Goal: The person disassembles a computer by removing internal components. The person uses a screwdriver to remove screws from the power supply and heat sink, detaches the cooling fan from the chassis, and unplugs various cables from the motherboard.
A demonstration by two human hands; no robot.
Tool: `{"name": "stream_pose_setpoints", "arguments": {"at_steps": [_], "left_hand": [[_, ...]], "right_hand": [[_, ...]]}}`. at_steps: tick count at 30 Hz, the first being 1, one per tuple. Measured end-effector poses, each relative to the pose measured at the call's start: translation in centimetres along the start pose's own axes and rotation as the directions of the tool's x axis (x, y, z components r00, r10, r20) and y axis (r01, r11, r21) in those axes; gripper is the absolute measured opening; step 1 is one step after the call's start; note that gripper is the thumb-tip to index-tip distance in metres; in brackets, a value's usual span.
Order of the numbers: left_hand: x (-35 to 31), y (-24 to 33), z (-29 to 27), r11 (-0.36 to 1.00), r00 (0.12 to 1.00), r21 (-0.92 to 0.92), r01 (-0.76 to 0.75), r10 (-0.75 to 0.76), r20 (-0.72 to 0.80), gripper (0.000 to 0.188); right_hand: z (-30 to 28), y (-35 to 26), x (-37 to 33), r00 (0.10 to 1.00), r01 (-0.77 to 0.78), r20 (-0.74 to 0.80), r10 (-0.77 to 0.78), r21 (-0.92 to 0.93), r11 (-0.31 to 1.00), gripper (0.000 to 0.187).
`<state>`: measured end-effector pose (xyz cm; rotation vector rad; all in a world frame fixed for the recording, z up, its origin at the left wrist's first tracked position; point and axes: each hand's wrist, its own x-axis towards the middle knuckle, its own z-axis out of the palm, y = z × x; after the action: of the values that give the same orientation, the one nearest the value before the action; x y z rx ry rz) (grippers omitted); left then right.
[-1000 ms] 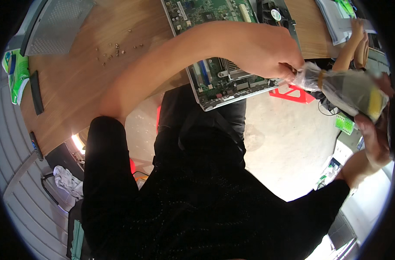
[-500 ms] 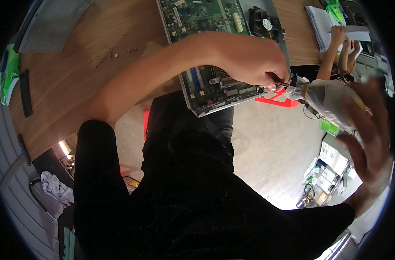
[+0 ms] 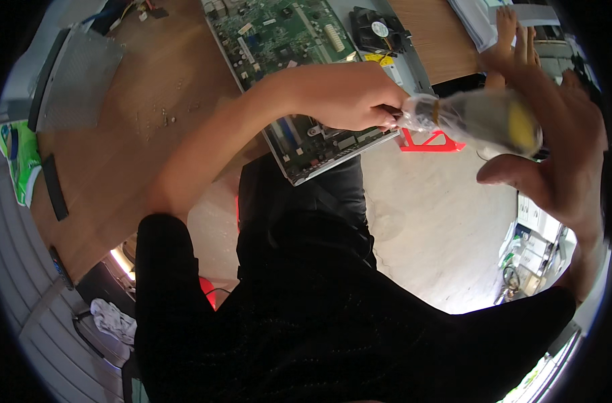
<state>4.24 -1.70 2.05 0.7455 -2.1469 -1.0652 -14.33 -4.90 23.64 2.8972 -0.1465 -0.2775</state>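
My left hand reaches across from the left and pinches the twisted neck of a clear plastic bag with something yellow inside; the bag is blurred. It hangs in the air past the table's edge, over the floor. Just right of and behind the bag is my right hand, fingers spread, thumb under the bag's lower side. I cannot tell whether the palm touches the bag. Under my left wrist lies a green circuit board in a metal chassis.
The wooden table carries the chassis, a black fan, a metal grille panel and several small screws. A green packet lies at the left edge. A red triangular frame stands on the floor. Another person's bare limbs show top right.
My right hand let go of the bag and opened, fingers now spread behind it. My left hand kept its pinch on the bag's neck. The view shifted slightly.
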Motion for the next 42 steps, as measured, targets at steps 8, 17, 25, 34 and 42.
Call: {"name": "stream_pose_setpoints", "arguments": {"at_steps": [8, 17, 25, 34, 42], "left_hand": [[0.3, -0.3, -0.4, 0.998, 0.999, 0.054, -0.018, 0.015, 0.042, 0.017], [-0.5, 0.4, -1.5, 0.997, 0.998, 0.050, 0.057, -0.057, 0.006, 0.018], [-1.2, 1.9, -3.9, 0.986, 0.982, 0.160, -0.057, 0.084, -0.169, 0.016], [-5.4, 3.2, -8.1, 0.977, 0.984, 0.151, 0.148, -0.130, -0.123, 0.019], [-6.0, 3.7, -8.0, 0.877, 0.941, 0.342, 0.339, -0.317, -0.121, 0.029]], "right_hand": [[-0.7, 1.1, -0.4, 0.997, -0.033, 0.072, 0.022, 0.159, 0.987, 0.056], [0.8, 1.2, -0.6, 0.997, 0.047, -0.076, -0.034, 0.177, 0.983, 0.065], [0.5, 1.3, -0.4, 0.994, 0.043, -0.105, -0.027, 0.148, 0.988, 0.065], [2.0, 0.4, 2.2, 0.975, 0.035, -0.220, 0.017, 0.231, 0.972, 0.065], [3.0, -0.1, 3.8, 0.960, 0.042, -0.276, 0.037, 0.273, 0.961, 0.064]]}}
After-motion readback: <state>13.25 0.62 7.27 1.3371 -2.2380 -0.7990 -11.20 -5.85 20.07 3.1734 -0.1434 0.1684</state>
